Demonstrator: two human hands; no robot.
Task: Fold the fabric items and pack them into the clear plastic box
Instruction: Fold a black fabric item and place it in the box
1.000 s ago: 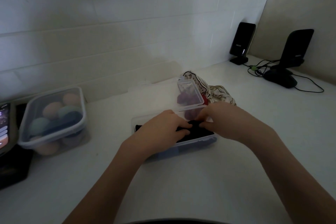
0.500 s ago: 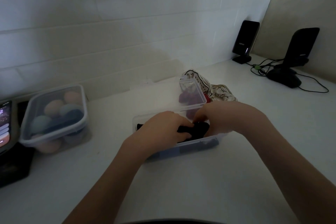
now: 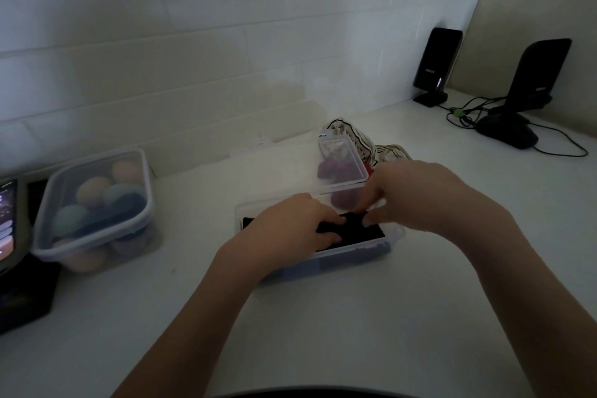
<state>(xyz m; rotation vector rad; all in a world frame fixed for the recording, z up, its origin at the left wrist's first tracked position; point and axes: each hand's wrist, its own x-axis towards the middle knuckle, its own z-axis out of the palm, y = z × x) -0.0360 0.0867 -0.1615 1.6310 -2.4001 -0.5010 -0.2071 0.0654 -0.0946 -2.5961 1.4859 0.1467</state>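
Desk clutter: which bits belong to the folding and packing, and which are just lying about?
In use: clear plastic box, black fabric, striped cloth, purple item, left hand, right hand.

Lying about: tub of coloured sponges, two speakers, cables, phone.

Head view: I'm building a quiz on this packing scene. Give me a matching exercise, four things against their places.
Things:
1. black fabric
2. striped fabric
3. tub of coloured balls
4. speakers

Places:
A. far right, by the wall
B. inside the clear box, under both hands
C. left of the box
D. behind the box's open lid

Pairs: 1-B, 2-D, 3-C, 4-A
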